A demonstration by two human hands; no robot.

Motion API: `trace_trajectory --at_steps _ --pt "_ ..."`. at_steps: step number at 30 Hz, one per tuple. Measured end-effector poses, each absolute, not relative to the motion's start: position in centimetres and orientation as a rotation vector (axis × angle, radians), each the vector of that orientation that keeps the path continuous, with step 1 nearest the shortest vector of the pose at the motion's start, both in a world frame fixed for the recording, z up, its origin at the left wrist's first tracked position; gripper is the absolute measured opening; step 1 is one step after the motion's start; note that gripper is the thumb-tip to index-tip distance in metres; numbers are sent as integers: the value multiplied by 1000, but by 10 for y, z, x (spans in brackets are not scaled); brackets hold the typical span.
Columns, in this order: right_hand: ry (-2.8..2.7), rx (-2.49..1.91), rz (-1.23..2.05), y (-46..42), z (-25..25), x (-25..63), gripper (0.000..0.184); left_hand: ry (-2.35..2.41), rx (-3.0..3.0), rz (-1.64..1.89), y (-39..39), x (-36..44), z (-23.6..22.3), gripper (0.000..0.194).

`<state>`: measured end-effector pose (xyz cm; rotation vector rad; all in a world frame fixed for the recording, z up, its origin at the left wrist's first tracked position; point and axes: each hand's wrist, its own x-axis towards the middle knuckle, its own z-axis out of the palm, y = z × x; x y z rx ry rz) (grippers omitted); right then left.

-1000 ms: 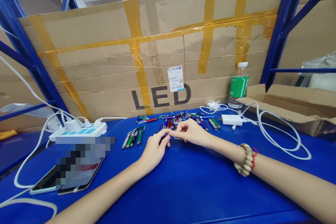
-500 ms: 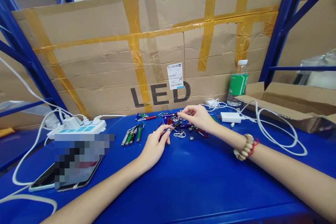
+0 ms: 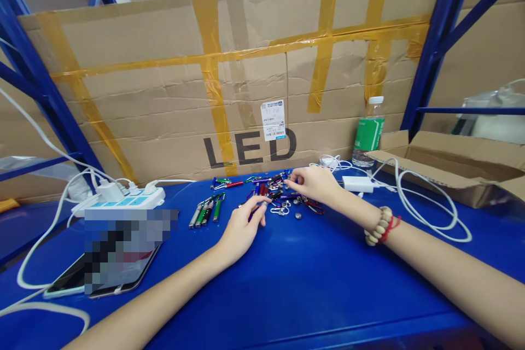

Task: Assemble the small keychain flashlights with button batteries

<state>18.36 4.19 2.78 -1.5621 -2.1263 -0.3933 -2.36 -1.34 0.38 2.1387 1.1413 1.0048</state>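
My left hand [image 3: 243, 225] rests at the near edge of a pile of small coloured metal parts, thumb and fingers pinched together. Whatever is between those fingertips is too small to name. Over the right side of the pile is my right hand [image 3: 314, 183], its fingers closed in a pinch, and what they hold is hidden. The pile has blue, purple and red tubes, a silver carabiner clip [image 3: 280, 209], a red carabiner clip [image 3: 315, 207] and a small round silver piece [image 3: 298, 216]. Left of it, several slim tubes with clips, one a green tube [image 3: 219, 209], lie side by side.
A power strip [image 3: 141, 197] with plugs and white cables lies at left, above phone-like devices [image 3: 135, 270]. Behind stands a big cardboard sheet [image 3: 172, 109]. At right are a water bottle [image 3: 368, 134], a white adapter [image 3: 357, 184], a looped cable and an open carton [image 3: 455, 161].
My right hand has moved slightly right and down, its fingers curled closer together. My left hand stays almost where it was. The view has shifted a little.
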Motion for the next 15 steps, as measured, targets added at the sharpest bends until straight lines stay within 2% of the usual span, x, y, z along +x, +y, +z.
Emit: trace_trajectory --at_steps 4,15 --pt "-2191 -1649 -345 39 28 183 35 1137 2135 1010 -13 -23 3 29" --pt "-2265 -1464 133 44 15 176 22 1148 2136 986 -13 -23 3 29"
